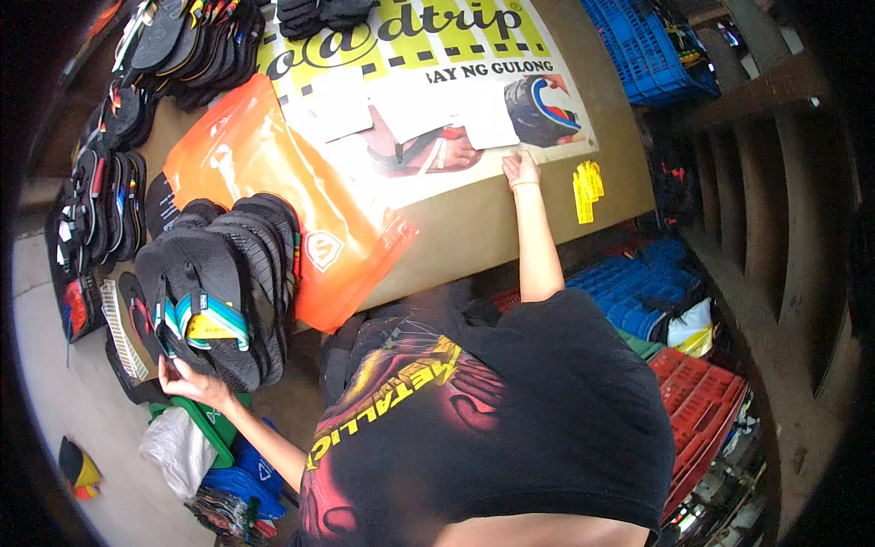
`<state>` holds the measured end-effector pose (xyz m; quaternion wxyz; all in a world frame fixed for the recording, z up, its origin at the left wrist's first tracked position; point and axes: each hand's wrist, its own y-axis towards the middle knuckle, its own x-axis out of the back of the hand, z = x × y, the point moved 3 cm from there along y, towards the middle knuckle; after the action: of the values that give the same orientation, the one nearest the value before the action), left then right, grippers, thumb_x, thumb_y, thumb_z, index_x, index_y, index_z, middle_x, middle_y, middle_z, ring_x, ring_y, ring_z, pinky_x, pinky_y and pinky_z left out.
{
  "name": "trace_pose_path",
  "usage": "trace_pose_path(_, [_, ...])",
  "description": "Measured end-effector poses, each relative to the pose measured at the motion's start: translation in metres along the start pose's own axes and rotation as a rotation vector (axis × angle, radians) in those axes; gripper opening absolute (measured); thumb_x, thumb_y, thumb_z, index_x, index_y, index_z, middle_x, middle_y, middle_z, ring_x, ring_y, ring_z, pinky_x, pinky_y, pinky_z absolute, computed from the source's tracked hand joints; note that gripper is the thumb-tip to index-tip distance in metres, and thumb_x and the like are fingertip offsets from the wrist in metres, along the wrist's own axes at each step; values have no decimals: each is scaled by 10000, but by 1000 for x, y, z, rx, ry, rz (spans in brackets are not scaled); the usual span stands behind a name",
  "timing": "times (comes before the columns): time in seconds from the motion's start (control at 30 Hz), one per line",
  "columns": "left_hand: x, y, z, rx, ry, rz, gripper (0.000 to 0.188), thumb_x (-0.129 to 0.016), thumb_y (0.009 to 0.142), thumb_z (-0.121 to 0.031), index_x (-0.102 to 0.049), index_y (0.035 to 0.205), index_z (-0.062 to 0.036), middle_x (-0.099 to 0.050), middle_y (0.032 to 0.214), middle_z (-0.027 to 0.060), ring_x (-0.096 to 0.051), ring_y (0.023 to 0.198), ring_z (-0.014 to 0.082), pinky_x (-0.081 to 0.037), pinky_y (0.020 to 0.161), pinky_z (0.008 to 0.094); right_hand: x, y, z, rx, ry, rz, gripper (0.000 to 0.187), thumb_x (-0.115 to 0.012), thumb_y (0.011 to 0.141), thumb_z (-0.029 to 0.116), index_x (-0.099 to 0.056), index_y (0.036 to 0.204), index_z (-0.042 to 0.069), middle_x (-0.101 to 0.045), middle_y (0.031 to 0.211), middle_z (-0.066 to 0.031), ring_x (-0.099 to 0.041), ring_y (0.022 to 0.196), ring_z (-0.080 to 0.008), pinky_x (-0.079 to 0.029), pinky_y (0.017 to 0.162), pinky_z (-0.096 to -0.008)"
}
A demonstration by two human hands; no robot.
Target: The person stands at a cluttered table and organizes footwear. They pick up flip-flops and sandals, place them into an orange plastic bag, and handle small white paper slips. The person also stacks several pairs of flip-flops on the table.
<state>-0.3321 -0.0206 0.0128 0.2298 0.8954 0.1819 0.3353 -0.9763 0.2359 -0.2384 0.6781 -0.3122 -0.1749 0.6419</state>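
Note:
My left hand [196,384] is at the lower end of a pile of black flip-flops [205,260], its fingers apart beside the corner of a brown card [134,324] with a pale striped edge. Whether the fingertips touch the card or the pile is hard to make out. The top flip-flop has teal-and-white straps with a yellow label. My right hand [521,171] rests at the table's near side with loosely bent fingers. It is just below a white paper sheet [490,118] and appears to hold nothing. More white sheets [406,108] lie to its left.
An orange plastic bag [301,214] lies beside the pile on the brown table [474,228]. Yellow tags [587,190] are at the right. More flip-flops [187,46] stand at the far left. Blue [643,50] and red [697,406] crates are to the right.

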Motion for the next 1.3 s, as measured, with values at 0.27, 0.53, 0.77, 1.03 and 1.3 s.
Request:
trace_pose_path(0.27, [-17,1,-107,-306,200,-108,292,-546,851,-131,-505,1094,26,-484,1128,149,-461,1050,265,-345,931,376,-66,20,13,165,-46,193,261,-582,792,9,-503,1038,-28,-594,960,-143,-607,857,-258,-511,742,-435])
trace_pose_path(0.53, [-158,-80,-198,448,-692,1178,332,-443,898,-230,-538,1116,2,-622,983,117,-596,844,163,-459,786,274,-96,-178,30,306,103,627,152,-500,872,49,-514,1014,-2,-571,925,-45,-572,801,-130,-482,682,-255])
trace_pose_path(0.77, [-176,-113,-219,1263,-1523,1744,533,-339,941,-381,-391,1200,82,-564,1059,260,-631,879,261,-567,663,282,-98,-331,0,334,2,730,114,-447,877,33,-549,905,-6,-556,863,-12,-517,769,-81,-425,681,-222])
trace_pose_path(1.03, [-136,-87,-178,941,-1180,1667,194,-546,880,-185,-538,972,-14,-538,721,4,-334,501,11,-253,394,132,-97,-367,-11,187,-149,885,161,-494,893,149,-560,974,28,-581,863,-6,-558,772,-81,-466,685,-238])
trace_pose_path(1.3, [-104,-64,-157,612,-960,1464,206,-591,814,-219,-609,862,-20,-485,625,-31,-311,491,26,-237,424,169,-101,-359,28,248,-71,862,137,-536,846,84,-526,973,33,-589,948,-58,-587,861,-158,-502,745,-313])
